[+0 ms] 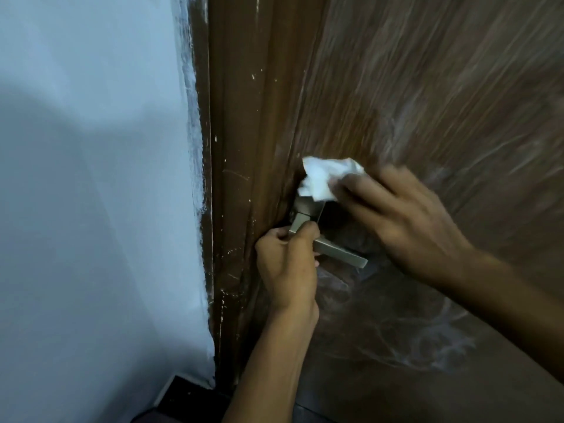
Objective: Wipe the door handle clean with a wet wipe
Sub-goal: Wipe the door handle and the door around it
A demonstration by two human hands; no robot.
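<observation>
A square-edged silver door handle point(340, 253) juts from a brown wooden door point(427, 102); its lever points to the right. My left hand point(288, 264) is closed around the lever near its base. My right hand point(393, 221) presses a crumpled white wet wipe point(320, 178) against the top of the handle's metal base plate point(306, 206), just above the lever. The right hand is blurred. The plate is partly hidden by the wipe and my fingers.
The brown door frame point(235, 178) runs down beside the handle, flecked with white paint. A pale blue-white wall point(91, 209) fills the left side. Dark floor point(189, 401) shows at the bottom. Whitish smears mark the door's lower panel point(412, 331).
</observation>
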